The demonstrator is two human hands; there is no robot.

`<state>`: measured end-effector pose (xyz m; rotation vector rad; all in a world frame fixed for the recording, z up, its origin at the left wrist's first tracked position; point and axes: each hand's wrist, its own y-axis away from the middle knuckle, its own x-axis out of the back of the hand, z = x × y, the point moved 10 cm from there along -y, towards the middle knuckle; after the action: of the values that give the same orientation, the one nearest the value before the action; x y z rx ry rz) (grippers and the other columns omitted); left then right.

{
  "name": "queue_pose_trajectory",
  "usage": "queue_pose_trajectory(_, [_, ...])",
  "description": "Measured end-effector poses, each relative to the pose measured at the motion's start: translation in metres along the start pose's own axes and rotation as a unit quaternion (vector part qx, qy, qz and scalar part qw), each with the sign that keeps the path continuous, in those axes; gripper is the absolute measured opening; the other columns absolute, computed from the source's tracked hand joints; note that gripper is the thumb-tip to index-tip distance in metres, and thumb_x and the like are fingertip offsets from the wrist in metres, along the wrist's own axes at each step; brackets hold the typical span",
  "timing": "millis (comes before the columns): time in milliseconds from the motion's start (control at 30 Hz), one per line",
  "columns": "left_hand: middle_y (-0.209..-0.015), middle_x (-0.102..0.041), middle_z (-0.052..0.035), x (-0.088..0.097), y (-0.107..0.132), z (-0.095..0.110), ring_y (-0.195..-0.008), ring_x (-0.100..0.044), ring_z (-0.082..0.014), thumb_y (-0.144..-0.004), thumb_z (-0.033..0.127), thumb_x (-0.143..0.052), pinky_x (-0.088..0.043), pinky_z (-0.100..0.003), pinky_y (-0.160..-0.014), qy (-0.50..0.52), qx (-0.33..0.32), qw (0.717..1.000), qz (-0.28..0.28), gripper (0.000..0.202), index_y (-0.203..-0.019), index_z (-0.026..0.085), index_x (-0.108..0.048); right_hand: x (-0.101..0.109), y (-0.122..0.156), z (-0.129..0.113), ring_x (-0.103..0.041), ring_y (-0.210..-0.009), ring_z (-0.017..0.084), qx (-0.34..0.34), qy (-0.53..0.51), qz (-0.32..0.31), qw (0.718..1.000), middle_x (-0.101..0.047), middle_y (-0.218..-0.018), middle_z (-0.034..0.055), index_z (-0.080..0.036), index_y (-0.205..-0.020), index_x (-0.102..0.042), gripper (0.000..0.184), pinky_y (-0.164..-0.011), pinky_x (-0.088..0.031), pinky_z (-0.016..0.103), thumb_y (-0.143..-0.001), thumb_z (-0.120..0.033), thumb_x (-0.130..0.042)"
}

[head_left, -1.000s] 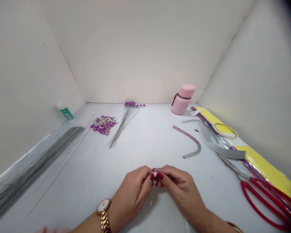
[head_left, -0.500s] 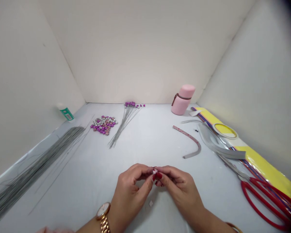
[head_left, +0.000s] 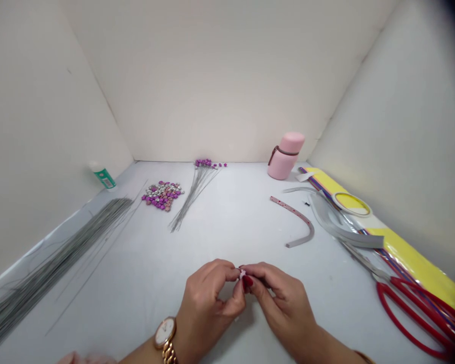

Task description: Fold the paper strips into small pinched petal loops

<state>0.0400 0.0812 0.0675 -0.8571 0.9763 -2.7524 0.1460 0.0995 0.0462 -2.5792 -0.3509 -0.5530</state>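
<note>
Low in the centre of the view, both hands meet over the white table. Between their fingertips is a tiny pale pink folded piece (head_left: 243,273), which looks like a small paper star; the fingers hide most of it. My left hand (head_left: 212,298), with a gold watch at the wrist, pinches it from the left with thumb and forefinger. From the other side, my right hand (head_left: 280,298) pinches it too, its red-nailed thumb pressed against it. Beyond the hands lies a curved pink patterned strip (head_left: 298,215), grey on its underside.
At left are a bundle of thin wires (head_left: 68,247) and a green-and-white tube (head_left: 105,178). Farther back lie a pile of small stars (head_left: 162,195) and star-tipped wires (head_left: 197,189). At right stand a pink flask (head_left: 286,156), red-handled scissors (head_left: 413,308), a tape roll (head_left: 352,204) and yellow sheets (head_left: 420,263).
Both hands have shifted slightly, and the fingers have changed their hold on the pink piece. A small pale square on the table below them is no longer visible.
</note>
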Motion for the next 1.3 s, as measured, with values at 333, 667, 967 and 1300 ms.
queue_pose_trajectory(333, [-0.071,-0.063,-0.0036,-0.015,0.004,-0.029,-0.067,-0.061,-0.0138,-0.075,0.009,-0.054,-0.05,-0.024,-0.063,0.094,0.149,0.983,-0.059,0.008,-0.076,0.015,-0.059,-0.005,0.001,0.021,-0.06,-0.071,0.014,-0.096,-0.083,0.002,0.992,-0.063,-0.078,0.0034,-0.018,-0.097,-0.06,0.019,-0.065,-0.048,0.023,-0.087,-0.02,-0.043])
queue_pose_trajectory(667, [-0.082,-0.065,-0.0047,-0.022,0.006,-0.035,-0.074,-0.061,-0.0143,-0.082,0.017,-0.052,-0.05,-0.024,-0.066,0.175,0.192,0.96,-0.103,0.015,-0.09,0.018,-0.064,-0.009,0.004,0.042,-0.058,-0.065,0.013,-0.204,-0.204,0.001,0.957,-0.062,-0.068,0.0004,-0.018,-0.09,-0.065,0.015,-0.064,-0.048,0.023,-0.082,-0.024,-0.054])
queue_pose_trajectory(967, [-0.082,-0.066,-0.0047,-0.019,0.008,-0.034,-0.075,-0.063,-0.0147,-0.08,0.013,-0.054,-0.053,-0.026,-0.067,0.193,0.188,0.96,-0.07,0.016,-0.092,0.018,-0.064,-0.006,0.0,0.035,-0.06,-0.067,0.015,-0.171,-0.199,0.007,0.965,-0.064,-0.07,0.0024,-0.018,-0.092,-0.066,0.016,-0.064,-0.05,0.026,-0.08,-0.022,-0.055])
queue_pose_trajectory(1300, [-0.078,-0.067,-0.0041,-0.012,0.005,-0.03,-0.071,-0.063,-0.0136,-0.078,0.009,-0.055,-0.052,-0.023,-0.064,0.156,0.165,0.973,-0.048,0.014,-0.085,0.016,-0.066,-0.004,-0.003,0.029,-0.062,-0.069,0.017,-0.12,-0.136,0.0,0.983,-0.065,-0.075,0.004,-0.019,-0.093,-0.066,0.017,-0.064,-0.052,0.028,-0.08,-0.02,-0.054])
